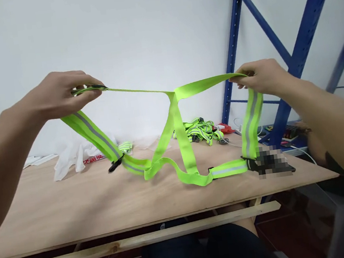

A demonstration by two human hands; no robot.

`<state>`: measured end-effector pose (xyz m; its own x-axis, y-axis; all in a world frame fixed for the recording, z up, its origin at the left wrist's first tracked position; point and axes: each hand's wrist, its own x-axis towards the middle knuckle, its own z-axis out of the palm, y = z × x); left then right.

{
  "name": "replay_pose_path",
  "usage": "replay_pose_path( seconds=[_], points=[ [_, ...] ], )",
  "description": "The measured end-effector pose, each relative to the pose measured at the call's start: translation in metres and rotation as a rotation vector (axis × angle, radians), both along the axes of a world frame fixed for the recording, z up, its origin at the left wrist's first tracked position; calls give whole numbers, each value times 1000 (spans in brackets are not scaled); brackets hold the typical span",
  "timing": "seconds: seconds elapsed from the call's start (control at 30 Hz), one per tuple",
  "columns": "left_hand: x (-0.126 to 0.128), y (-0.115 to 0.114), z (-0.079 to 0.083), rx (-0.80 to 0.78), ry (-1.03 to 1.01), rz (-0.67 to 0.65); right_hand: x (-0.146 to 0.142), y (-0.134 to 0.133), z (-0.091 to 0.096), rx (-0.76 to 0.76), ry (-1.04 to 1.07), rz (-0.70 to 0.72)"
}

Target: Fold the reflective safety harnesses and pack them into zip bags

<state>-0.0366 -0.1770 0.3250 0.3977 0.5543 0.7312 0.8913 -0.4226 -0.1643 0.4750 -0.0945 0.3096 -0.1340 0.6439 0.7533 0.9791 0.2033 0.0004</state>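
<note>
I hold a neon-green reflective strap harness [176, 115] stretched in the air above a plywood table [75, 209]. My left hand [59, 93] pinches one end of the top strap at the upper left. My right hand [260, 76] pinches the other end at the upper right. Both hands have their fingers closed on the webbing. Wide bands with a grey reflective stripe hang down from each hand. The lower loops and a black buckle [115, 165] rest on the tabletop. Another black buckle lies at the right end by a blurred patch.
A heap of more neon-green straps [199, 130] lies at the table's back. White plastic bags [70, 156] sit at the back left. A blue metal rack [275, 47] stands at the right with small items on its shelf. A wooden batten [136, 240] runs below the front edge.
</note>
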Motion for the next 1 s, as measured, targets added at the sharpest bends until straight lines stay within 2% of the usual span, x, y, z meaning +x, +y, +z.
replay_pose_path(
  seconds=[0.07,0.13,0.2,0.3,0.37,0.43,0.57,0.67,0.73,0.8,0.9,1.0],
  points=[
    [-7,13,-10,-68,-32,111,-1,10,-6,-90,-25,-11],
    [-12,34,-23,-195,-38,211,-5,26,-18,-165,-112,-80],
    [-14,61,-42,-335,11,222,-14,45,-35,-216,-220,-186],
    [-14,104,-77,-472,107,257,-37,71,-68,-306,-309,-297],
    [-11,129,-104,-551,155,343,-54,85,-93,-382,-283,-313],
    [-8,149,-132,-605,159,369,-69,96,-118,-436,-268,-306],
    [0,175,-183,-699,146,369,-88,110,-168,-579,-256,-292],
    [7,185,-211,-751,125,367,-95,114,-199,-671,-247,-276],
    [11,187,-220,-763,105,366,-98,115,-212,-709,-238,-248],
    [13,187,-222,-764,81,360,-100,116,-215,-725,-230,-186],
    [7,175,-212,-763,46,339,-101,113,-205,-709,-228,-33],
    [-13,142,-198,-787,24,319,-90,93,-189,-660,-227,117]
  ],
)
